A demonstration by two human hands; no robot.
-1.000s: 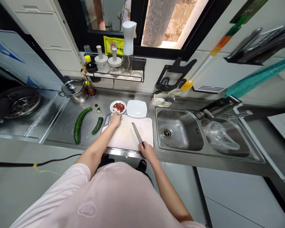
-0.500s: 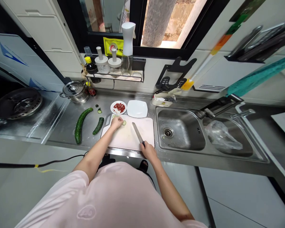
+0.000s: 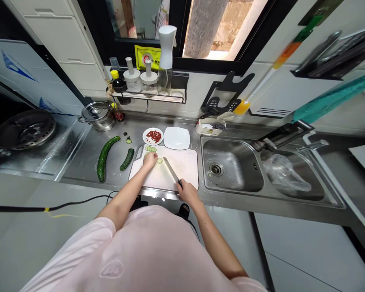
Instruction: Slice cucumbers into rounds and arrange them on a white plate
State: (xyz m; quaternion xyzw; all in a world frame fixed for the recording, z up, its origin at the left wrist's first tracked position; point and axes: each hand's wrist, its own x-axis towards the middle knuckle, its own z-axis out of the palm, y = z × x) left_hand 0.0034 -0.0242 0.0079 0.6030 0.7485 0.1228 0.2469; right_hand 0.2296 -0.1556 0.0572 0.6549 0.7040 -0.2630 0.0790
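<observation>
My right hand [image 3: 187, 191] is wrapped round the black handle of a knife [image 3: 171, 170], whose blade lies slanted low over the white cutting board [image 3: 182, 166]. On the left part of the board is my left hand [image 3: 150, 160], its fingers drawn together; whatever they hold is too small to name. One cucumber slice [image 3: 159, 160] lies between that hand and the knife tip. Several overlapping slices [image 3: 151, 149] rest at the board's upper left. Left of the board are a cut cucumber piece [image 3: 127, 159] and a longer whole cucumber [image 3: 106, 158].
Behind the board stand a plate of chopped red pieces [image 3: 153, 136] and a white square plate [image 3: 177, 138]. Cucumber end bits [image 3: 128, 140] lie nearby. A lidded pot [image 3: 97, 115] is at the back left; the sink [image 3: 231, 164] is on the right.
My left hand has moved down a little from the slices, uncovering more of them. The knife has shifted left, its tip now closer to the single slice.
</observation>
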